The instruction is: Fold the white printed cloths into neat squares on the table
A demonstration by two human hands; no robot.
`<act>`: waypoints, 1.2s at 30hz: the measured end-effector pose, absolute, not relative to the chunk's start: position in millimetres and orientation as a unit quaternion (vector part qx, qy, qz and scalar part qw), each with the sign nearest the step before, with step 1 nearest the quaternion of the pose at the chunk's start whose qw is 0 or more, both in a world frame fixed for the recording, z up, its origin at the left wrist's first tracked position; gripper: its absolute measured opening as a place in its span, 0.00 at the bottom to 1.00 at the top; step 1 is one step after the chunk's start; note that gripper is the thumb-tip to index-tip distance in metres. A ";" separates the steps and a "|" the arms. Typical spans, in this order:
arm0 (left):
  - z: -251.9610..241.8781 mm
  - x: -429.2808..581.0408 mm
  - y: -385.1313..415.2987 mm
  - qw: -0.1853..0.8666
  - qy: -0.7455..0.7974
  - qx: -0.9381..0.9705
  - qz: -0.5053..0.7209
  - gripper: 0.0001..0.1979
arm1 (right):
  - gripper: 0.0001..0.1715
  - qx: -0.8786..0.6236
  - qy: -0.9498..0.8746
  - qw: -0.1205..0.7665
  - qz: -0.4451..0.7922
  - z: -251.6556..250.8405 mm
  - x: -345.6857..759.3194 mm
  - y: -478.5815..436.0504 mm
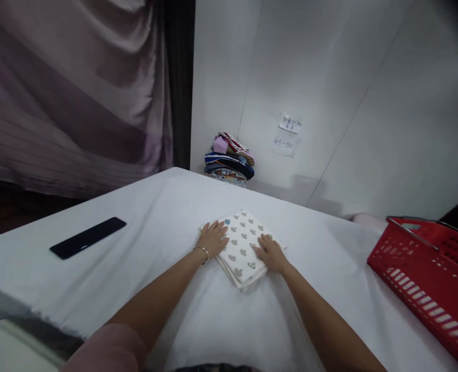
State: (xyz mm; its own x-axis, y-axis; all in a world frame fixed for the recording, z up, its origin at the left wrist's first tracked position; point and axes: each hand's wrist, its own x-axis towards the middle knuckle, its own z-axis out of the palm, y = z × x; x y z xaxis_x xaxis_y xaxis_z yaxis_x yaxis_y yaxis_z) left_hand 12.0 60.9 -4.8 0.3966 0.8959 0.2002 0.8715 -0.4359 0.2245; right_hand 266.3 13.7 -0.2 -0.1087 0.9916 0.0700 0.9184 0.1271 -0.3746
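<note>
A folded white cloth (241, 249) printed with grey and a few green and blue motifs lies flat near the middle of the white-covered table (155, 227). My left hand (212, 239) rests on its left corner, palm down with fingers stretched out. On the opposite side, my right hand (270, 254) lies on the right corner, its fingers also extended over the fabric. Neither hand grips the cloth. Several layers show along the near edge, and both corners are partly covered by my hands.
A dark flat slab, like a phone or tablet (88, 237), lies at the left. A red plastic basket (426, 279) with a metal handle stands on the right. Beyond the far edge is a pile of folded fabrics (229, 160), against the white wall (310, 62) bearing paper notes (286, 135).
</note>
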 end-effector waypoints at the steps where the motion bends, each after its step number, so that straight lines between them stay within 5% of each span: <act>1: -3.2 11.8 61.7 0.049 0.530 0.834 0.144 0.24 | 0.28 -0.655 -0.725 0.170 0.126 1.7 271.2 17.9; 8: 13.7 18.1 27.7 0.097 0.532 0.819 0.193 0.27 | 0.29 -0.691 -0.686 0.193 0.123 -2.1 298.9 29.7; 16: 9.2 29.3 -41.2 0.108 0.306 0.924 0.202 0.26 | 0.29 -0.709 -0.674 0.173 0.108 -6.0 292.6 21.8; 26: 29.2 -44.0 -35.4 0.191 0.421 0.875 0.145 0.15 | 0.32 -0.659 -0.708 0.165 0.192 4.1 273.6 -107.5; 36: 46.7 4.9 -54.6 0.146 0.382 0.891 0.196 0.20 | 0.33 -0.546 -0.817 0.184 0.020 35.6 229.4 -40.5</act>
